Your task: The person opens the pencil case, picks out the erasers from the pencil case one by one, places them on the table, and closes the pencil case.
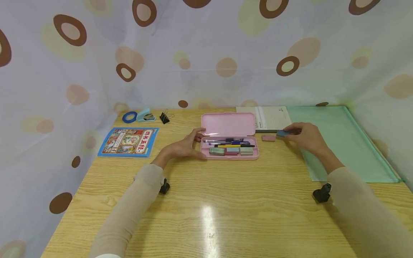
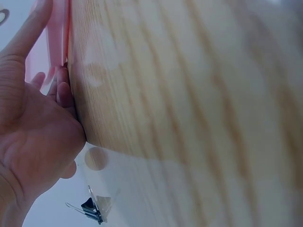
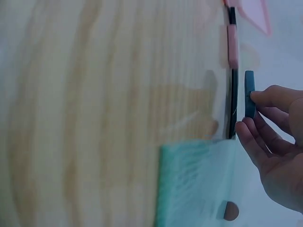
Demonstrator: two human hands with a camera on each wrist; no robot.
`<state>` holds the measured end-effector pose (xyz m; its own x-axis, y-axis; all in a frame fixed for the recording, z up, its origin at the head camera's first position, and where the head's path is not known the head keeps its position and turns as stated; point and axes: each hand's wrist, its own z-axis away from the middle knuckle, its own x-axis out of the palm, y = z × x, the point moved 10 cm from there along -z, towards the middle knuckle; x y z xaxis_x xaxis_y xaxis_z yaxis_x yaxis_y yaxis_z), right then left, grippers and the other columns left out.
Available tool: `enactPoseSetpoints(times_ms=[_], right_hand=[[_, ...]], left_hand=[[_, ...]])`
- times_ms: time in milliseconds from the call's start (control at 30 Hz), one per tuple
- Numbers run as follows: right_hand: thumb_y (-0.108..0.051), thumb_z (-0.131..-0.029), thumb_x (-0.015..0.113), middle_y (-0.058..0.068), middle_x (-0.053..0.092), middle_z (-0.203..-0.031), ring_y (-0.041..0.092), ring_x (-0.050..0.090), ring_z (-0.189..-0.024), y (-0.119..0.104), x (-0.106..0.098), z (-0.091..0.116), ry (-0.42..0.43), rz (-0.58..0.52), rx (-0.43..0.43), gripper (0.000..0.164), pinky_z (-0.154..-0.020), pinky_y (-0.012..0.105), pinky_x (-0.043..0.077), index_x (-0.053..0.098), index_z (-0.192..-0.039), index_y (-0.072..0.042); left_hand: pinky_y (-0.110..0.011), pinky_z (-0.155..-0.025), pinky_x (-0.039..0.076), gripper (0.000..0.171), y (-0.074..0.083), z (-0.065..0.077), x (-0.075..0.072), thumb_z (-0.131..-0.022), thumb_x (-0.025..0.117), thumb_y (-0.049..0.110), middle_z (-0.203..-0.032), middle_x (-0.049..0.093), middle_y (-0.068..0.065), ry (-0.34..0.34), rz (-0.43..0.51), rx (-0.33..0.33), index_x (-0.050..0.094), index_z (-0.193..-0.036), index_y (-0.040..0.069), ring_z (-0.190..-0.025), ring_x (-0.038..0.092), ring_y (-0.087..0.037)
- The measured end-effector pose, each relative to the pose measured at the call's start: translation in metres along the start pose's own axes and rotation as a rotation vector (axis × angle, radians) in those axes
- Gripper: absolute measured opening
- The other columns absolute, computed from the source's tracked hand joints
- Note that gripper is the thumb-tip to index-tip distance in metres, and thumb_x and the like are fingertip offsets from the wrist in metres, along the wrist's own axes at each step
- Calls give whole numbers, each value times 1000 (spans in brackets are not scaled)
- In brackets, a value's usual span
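Observation:
A pink pencil case (image 1: 228, 124) lies with its lid up, holding several pens and, in front, several small block-shaped erasers (image 1: 217, 151). My left hand (image 1: 182, 147) holds the case at its left end, thumb at the front corner and fingers by the hinge side. My right hand (image 1: 306, 138) pinches a small blue eraser (image 3: 249, 93) between thumb and fingers. In the right wrist view the eraser is held just above the table. A pink eraser (image 1: 268, 138) lies on the table between the case and my right hand.
A grey-white box (image 1: 274, 116) stands behind the erasers, beside a translucent green folder (image 1: 348, 150) on the right. At the left are a blue-edged book (image 1: 129, 142), blue tape roll (image 1: 129, 117), light-blue stapler (image 1: 146, 116) and black binder clip (image 1: 165, 117). A patterned curtain surrounds the table.

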<state>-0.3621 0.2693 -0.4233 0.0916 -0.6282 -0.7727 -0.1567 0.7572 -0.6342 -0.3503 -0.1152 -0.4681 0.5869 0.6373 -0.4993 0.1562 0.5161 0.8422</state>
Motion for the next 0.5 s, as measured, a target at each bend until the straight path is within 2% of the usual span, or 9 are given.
enactPoseSetpoints(times_ms=[133, 267, 500], right_hand=[[-21, -101, 68, 28, 65, -121, 40, 61, -105, 13, -1, 1, -23, 24, 19, 33, -80, 48, 53, 70, -126, 1], [-21, -101, 68, 30, 65, -120, 42, 62, -105, 17, -1, 1, -37, 36, 10, 33, -82, 54, 53, 70, -126, 1], [-25, -102, 68, 28, 65, -124, 39, 64, -103, 9, -3, 4, -31, 11, -2, 36, -73, 42, 54, 69, -128, 0]], left_hand=[[-46, -123, 27, 108, 1, 2, -1, -84, 88, 25, -156, 34, -7, 2, 4, 5, 15, -164, 25, -142, 33, -27], [-46, -122, 28, 107, 2, 3, -1, -84, 88, 24, -157, 34, -7, 4, 0, 7, 16, -163, 24, -142, 33, -27], [-47, -122, 28, 107, 3, 3, 0, -84, 88, 24, -157, 34, -7, 6, 7, 11, 16, -163, 24, -143, 33, -27]])
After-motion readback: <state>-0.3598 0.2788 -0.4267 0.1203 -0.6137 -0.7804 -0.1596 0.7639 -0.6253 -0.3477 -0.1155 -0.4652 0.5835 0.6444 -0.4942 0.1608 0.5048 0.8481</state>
